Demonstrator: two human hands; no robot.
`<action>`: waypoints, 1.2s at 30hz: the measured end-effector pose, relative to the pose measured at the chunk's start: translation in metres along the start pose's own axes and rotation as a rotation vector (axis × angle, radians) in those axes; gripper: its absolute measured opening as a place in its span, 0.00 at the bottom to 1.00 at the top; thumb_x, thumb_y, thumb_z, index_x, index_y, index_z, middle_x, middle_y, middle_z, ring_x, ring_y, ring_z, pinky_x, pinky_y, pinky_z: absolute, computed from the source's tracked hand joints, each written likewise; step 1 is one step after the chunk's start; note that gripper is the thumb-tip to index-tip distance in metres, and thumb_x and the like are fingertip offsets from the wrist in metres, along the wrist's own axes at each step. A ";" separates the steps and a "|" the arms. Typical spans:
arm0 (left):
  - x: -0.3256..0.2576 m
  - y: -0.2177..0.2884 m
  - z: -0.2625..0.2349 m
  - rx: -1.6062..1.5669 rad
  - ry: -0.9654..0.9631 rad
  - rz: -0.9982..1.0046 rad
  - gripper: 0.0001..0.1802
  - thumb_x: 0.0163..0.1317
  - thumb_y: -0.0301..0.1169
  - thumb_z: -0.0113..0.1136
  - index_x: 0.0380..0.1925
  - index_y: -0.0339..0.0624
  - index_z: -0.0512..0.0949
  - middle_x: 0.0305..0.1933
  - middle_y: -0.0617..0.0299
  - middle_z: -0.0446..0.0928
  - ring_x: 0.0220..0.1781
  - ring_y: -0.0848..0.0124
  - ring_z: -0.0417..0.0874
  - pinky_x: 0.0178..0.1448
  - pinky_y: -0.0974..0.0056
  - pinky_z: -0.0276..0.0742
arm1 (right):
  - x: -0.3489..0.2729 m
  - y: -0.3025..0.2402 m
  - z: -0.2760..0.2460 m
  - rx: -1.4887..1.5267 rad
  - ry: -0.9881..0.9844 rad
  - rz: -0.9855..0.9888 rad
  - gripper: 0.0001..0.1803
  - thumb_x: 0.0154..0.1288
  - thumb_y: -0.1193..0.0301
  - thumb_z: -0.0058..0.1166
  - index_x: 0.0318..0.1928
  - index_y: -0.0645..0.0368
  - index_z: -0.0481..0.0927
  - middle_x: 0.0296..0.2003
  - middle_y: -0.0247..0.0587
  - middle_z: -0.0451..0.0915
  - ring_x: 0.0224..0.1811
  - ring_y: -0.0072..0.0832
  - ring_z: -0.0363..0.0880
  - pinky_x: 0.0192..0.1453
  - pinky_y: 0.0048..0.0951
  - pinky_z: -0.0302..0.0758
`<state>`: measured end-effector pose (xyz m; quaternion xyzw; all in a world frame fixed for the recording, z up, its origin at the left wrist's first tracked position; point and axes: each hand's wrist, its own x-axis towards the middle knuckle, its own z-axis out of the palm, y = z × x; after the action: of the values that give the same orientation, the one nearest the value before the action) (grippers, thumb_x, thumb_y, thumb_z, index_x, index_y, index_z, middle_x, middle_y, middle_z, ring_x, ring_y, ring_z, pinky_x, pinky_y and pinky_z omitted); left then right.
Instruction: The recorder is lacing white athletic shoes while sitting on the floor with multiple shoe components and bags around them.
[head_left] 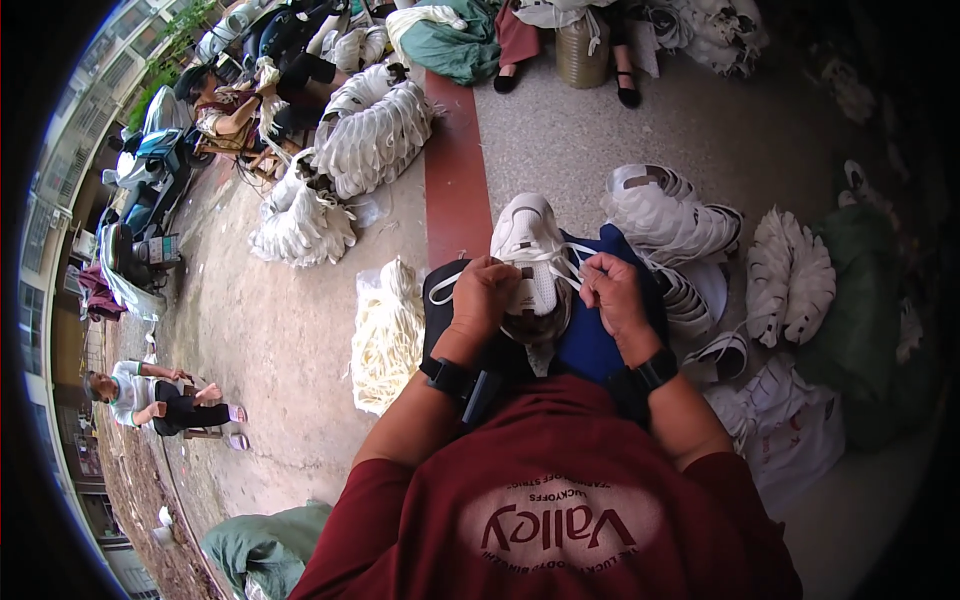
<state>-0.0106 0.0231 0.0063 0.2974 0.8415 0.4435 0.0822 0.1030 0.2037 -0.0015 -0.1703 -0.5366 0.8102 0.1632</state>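
A white sneaker (528,240) rests on my lap, toe pointing away from me, over dark and blue cloth (590,340). My left hand (483,295) is closed on the shoe's left side and a white lace that trails out to the left. Fingers of my right hand (612,292) pinch the white lace (574,254) at the shoe's right side. Both wrists wear black bands.
A bundle of white laces (388,335) lies on the ground to my left. Stacks of white shoe uppers (672,215) sit right of my lap, with more piles (372,135) farther off to the left. Other people sit at the far left (150,395) and top (520,40). A green sack (262,545) lies at lower left.
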 end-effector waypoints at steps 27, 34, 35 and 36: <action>0.012 0.016 0.001 0.458 0.035 0.538 0.05 0.46 0.25 0.59 0.27 0.43 0.78 0.27 0.57 0.77 0.31 0.59 0.77 0.36 0.59 0.74 | 0.001 0.003 -0.002 -0.004 -0.021 -0.038 0.06 0.63 0.77 0.50 0.28 0.63 0.75 0.15 0.31 0.70 0.16 0.14 0.65 0.21 0.17 0.59; 0.015 0.031 0.002 0.469 0.163 0.478 0.02 0.46 0.27 0.57 0.22 0.47 0.78 0.31 0.61 0.78 0.36 0.60 0.76 0.38 0.60 0.73 | 0.001 0.002 -0.002 0.000 0.002 -0.024 0.06 0.63 0.76 0.50 0.28 0.63 0.75 0.15 0.31 0.71 0.16 0.14 0.65 0.22 0.17 0.59; 0.016 0.034 0.001 0.576 0.031 0.495 0.02 0.46 0.28 0.57 0.22 0.47 0.78 0.31 0.61 0.77 0.38 0.60 0.76 0.41 0.60 0.72 | 0.001 0.003 -0.002 -0.003 -0.010 -0.028 0.06 0.63 0.76 0.50 0.28 0.63 0.75 0.15 0.31 0.71 0.16 0.14 0.65 0.22 0.17 0.59; 0.016 0.037 0.002 0.681 -0.103 0.510 0.02 0.46 0.29 0.57 0.22 0.47 0.78 0.32 0.61 0.77 0.40 0.60 0.76 0.43 0.59 0.72 | 0.000 0.003 -0.002 -0.005 -0.010 -0.027 0.06 0.63 0.76 0.50 0.28 0.63 0.75 0.15 0.31 0.71 0.16 0.14 0.65 0.22 0.17 0.59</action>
<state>-0.0071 0.0498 0.0370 0.5280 0.8341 0.1311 -0.0912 0.1041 0.2042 -0.0051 -0.1592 -0.5416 0.8075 0.1710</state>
